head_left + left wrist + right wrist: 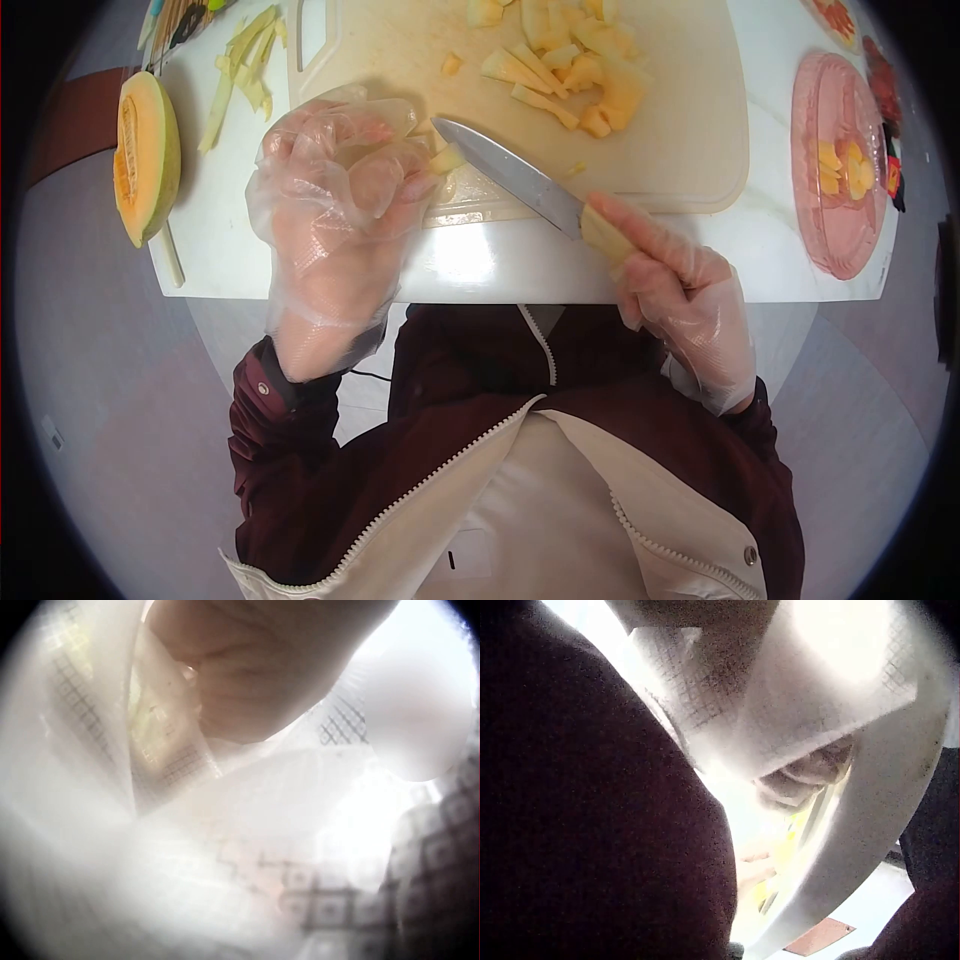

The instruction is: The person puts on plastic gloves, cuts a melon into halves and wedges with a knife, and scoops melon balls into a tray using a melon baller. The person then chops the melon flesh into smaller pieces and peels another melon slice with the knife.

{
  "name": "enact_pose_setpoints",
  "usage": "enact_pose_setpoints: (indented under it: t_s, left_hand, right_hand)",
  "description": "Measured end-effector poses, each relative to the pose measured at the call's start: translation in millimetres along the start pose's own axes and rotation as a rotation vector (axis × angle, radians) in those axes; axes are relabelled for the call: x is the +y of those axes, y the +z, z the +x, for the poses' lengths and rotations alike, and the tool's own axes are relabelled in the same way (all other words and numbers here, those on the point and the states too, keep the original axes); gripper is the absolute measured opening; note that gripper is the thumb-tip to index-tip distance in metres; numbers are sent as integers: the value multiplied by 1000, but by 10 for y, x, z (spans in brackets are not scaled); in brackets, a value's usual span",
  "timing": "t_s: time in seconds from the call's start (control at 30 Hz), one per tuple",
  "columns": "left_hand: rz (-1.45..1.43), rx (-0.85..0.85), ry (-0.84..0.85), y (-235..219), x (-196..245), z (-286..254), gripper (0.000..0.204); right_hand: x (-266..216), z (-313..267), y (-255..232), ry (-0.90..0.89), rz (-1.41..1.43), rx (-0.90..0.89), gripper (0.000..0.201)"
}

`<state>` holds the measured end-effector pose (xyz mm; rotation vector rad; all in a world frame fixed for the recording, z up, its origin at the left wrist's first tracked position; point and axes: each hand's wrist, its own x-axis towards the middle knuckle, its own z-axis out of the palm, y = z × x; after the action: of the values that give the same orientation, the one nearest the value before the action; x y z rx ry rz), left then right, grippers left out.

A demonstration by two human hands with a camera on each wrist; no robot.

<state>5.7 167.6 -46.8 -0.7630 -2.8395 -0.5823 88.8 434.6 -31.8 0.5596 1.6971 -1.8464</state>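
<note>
So we're gripping the knife (508,172) in our right hand (690,285), blade slanting leftward beside the melon bit (447,159) our left hand (340,195)'s pinching.

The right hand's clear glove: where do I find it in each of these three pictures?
Head view: right of centre, on the right hand, which holds the knife.
Left wrist view: I can't find it; the blurred plastic there surrounds the left hand.
Right wrist view: the textured plastic across the top.
Shared landmark: the dark jacket, across the lower head view and filling the right wrist view's left side.
</note>
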Motion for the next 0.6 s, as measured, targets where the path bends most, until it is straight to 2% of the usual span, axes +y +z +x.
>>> enact_pose_setpoints:
  t_s: [0.07,0.13,0.27,0.37,0.6]
  left_hand:
    - [-10,7,-5,8,5,-5,19]
    - [-61,-6,-78,31,14,-6,17]
    - [-11,-21,-78,39,20,-3,16]
    - [39,-12,-19,36,30,13,16]
    - [89,59,-6,94,18,-5,14]
  right_hand:
    - [21,-15,-1,0,1,-28,46]
    - [50,-31,-17,1,2,-57,47]
    - [54,-44,-3,15,0,-74,48]
    - [53,13,68,10,17,-94,48]
    - [27,45,127,43,86,-123,49]
